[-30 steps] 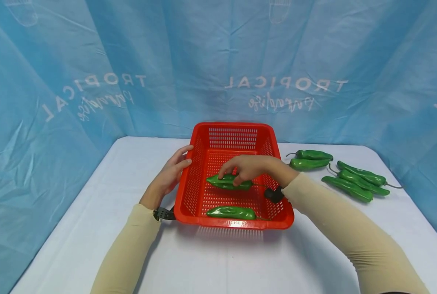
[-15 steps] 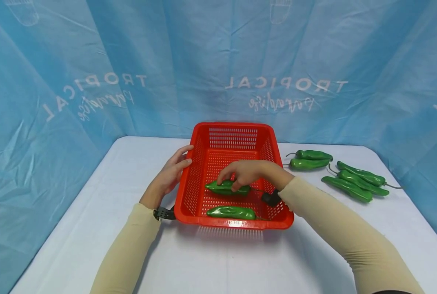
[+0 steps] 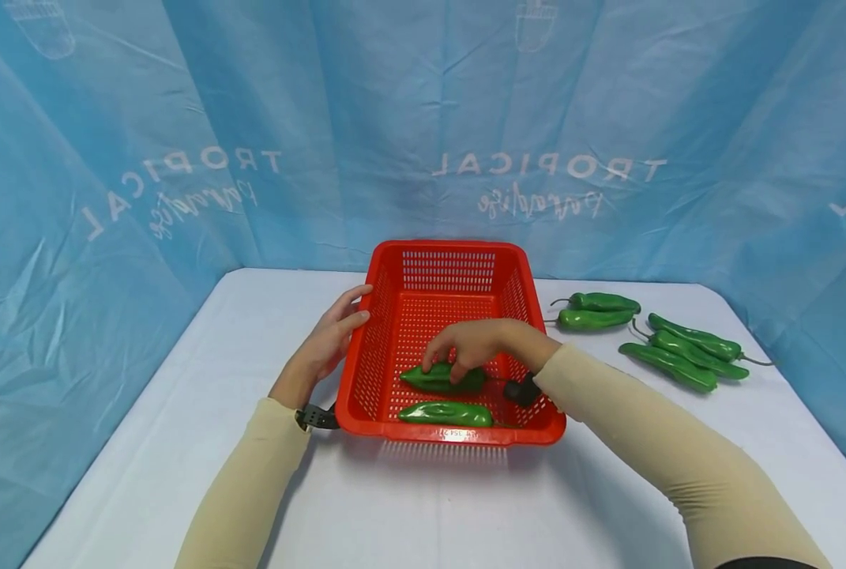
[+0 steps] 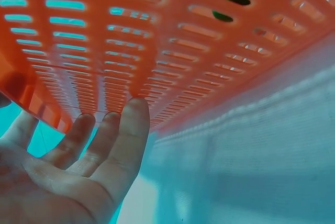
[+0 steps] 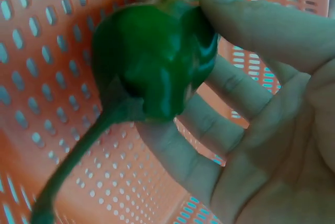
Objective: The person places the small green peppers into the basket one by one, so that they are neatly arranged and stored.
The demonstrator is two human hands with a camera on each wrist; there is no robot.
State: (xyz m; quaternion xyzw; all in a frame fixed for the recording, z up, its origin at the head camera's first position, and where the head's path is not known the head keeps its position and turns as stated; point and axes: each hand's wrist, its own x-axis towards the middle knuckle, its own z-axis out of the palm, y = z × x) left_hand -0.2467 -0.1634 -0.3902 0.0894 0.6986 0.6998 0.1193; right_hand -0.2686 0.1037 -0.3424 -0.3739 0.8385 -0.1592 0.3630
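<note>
Beyond a long green pepper (image 3: 445, 413) in the red perforated plastic basket (image 3: 447, 316), the right hand (image 3: 474, 341) bends down, its grip pinching a second green pepper (image 5: 152, 51), the left hand (image 3: 326, 338) touches the left wall (image 3: 374, 348), fingers (image 4: 128, 137) relaxed, and five more green peppers (image 3: 696, 356) lie rightward on the white surface (image 3: 394, 514).

- The space is enclosed at the back and on both sides by blue sheeting (image 3: 394, 95), marked by folds and creases.
- White lettering (image 3: 550, 164), "TROPICAL Paradise", is seen mirror-reversed at the back and left; at right it is cut off.
- A white table (image 3: 145, 395) with rounded far corners is set against the back sheeting.
- Soft shadows (image 3: 458, 474) are cast on its top.
</note>
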